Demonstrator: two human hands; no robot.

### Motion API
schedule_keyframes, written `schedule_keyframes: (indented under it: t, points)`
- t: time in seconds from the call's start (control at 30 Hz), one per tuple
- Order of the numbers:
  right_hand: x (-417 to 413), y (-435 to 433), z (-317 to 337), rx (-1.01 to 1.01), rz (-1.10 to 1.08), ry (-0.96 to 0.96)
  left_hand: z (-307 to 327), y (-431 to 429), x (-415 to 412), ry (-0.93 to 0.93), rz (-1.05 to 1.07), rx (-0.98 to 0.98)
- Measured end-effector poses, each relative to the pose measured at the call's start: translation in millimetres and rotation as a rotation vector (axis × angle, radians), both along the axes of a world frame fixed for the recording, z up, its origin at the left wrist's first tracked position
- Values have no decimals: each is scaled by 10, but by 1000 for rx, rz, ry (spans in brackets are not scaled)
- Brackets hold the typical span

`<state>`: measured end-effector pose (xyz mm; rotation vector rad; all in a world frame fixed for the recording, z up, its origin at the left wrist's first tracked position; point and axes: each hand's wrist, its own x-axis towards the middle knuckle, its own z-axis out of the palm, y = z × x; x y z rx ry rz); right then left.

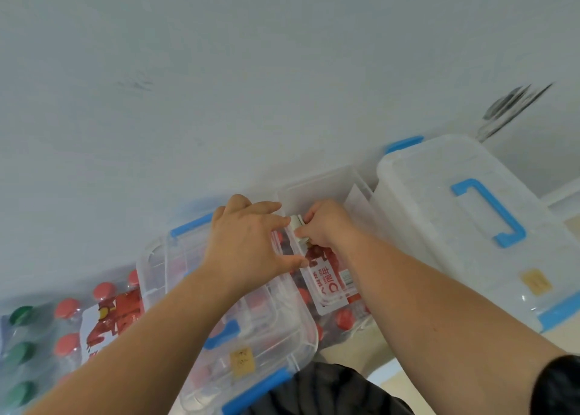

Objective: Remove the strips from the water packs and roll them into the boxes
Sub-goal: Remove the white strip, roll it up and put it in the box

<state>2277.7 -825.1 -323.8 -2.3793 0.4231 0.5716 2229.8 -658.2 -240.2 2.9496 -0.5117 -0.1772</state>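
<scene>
While both hands work over the open box (326, 182), right hand (326, 223) pinches the strip (329, 276) roll; left hand (248, 242), half-open, steadies it for a tight roll.

The pale beige floor (405, 383) carries shrink-wrapped packs of red-capped water bottles (103, 317), a pack of green-capped bottles (20, 352) at far left, and a large translucent plastic box with blue handle and latches (455, 226) against the white wall (219, 85).
</scene>
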Motion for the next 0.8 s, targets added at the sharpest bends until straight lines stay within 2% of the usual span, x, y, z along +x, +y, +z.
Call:
schedule_keyframes:
  t: [0.33,0.63,0.8]
  points:
    - [-31,-26,11,59,-39,-15,-11,-4,-11,-1,4,17]
    - [-4,-82,169,18,52,72,33,-24,-16,5,-27,29]
    - [-16,-98,234,51,27,74,40,-19,-45,10,-25,27]
